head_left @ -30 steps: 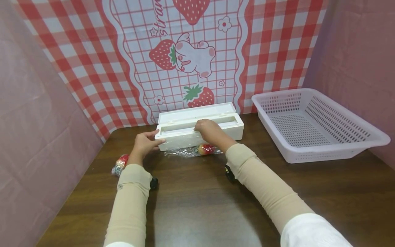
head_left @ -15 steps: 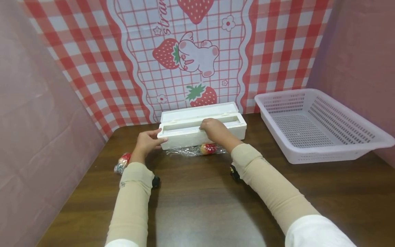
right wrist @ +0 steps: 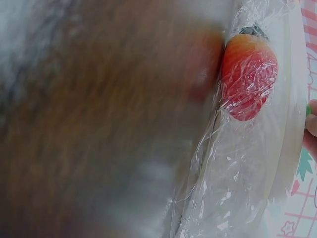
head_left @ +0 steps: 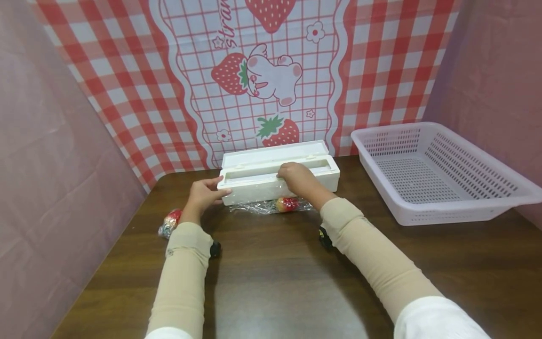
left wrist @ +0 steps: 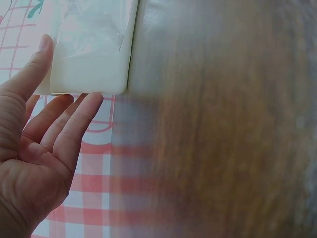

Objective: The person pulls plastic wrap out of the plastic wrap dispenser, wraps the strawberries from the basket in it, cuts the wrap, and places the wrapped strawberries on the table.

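A long white cling film box (head_left: 241, 193) stands at the back of the table, its lid (head_left: 275, 153) tipped open. Clear film hangs down its front, over a red and yellow fruit (head_left: 287, 204) with a dark green top. The right wrist view shows the film crumpled round this fruit (right wrist: 249, 77). My left hand (head_left: 204, 195) holds the box's left end, fingers and thumb on either side of the corner. With curled fingers, my right hand (head_left: 298, 179) pinches at the front rim; a small green piece (right wrist: 308, 109) shows at its fingertips. The rest of that grip is hidden.
A film-wrapped red fruit (head_left: 171, 221) lies left of my left forearm. At the right stands a white perforated plastic basket (head_left: 444, 212). A checked strawberry cloth (head_left: 381, 70) hangs right behind the box, above the brown wooden table (head_left: 262, 282).
The head view has shifted slightly, so everything sits a little farther right. Both hands keep nearly the same places on the box; the wrapped fruit stays in front of it.
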`<state>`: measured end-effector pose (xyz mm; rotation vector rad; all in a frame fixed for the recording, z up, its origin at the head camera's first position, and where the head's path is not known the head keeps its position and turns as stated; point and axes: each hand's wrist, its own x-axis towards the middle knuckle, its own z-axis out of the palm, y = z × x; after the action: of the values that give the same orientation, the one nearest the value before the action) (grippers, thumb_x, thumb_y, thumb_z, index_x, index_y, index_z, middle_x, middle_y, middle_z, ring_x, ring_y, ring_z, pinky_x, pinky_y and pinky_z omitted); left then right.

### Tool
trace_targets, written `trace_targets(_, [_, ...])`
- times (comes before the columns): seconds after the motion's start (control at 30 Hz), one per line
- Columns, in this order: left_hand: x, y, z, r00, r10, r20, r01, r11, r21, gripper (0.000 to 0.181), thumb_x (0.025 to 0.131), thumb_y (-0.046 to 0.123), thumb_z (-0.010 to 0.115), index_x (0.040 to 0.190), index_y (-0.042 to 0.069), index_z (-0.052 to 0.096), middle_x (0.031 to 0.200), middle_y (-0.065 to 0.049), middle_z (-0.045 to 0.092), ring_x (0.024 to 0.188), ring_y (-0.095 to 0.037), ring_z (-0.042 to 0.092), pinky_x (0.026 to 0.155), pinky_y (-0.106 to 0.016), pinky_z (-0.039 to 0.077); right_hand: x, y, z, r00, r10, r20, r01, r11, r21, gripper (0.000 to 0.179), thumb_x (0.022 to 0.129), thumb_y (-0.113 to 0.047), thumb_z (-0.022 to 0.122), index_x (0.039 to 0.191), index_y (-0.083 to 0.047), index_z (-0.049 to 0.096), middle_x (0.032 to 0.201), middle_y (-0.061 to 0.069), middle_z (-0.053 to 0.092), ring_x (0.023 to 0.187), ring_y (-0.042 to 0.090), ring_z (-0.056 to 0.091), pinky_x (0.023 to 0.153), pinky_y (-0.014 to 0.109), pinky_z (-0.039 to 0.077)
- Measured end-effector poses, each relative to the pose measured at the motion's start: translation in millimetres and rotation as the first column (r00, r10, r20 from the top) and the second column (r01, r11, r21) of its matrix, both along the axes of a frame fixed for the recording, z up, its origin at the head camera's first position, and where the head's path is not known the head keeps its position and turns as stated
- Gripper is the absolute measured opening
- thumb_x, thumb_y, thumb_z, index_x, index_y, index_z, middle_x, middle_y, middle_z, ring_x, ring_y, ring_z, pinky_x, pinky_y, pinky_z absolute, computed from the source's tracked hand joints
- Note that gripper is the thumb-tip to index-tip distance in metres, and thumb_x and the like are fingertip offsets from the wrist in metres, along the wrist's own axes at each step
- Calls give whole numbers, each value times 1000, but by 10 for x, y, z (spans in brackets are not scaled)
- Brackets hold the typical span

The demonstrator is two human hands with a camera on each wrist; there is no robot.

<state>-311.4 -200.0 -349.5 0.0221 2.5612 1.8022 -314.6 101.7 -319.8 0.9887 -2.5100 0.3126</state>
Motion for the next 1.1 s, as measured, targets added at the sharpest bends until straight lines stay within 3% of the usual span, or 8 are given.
trace_targets(0.53, [26,26,23,1000,10,13,-10,1000,1,64,79,18,82,137,6,56,131,-20,58,97,-26,66,79,-41,57,17,128,-22,999,-29,23,29,1000,-2,22,85,10,60,99,0,73,98,12,71,96,29,66,91,37,52])
trace_targets(1.1, [22,16,25,1000,14,17,-14,1000,-9,66,79,20,83,137,7,55,131,-20,58,98,-27,65,78,-41,57,43,239,-10,999,7,-45,-8,1000,-9,22,82,12,58,95,1,73,92,13,70,92,30,66,87,38,53])
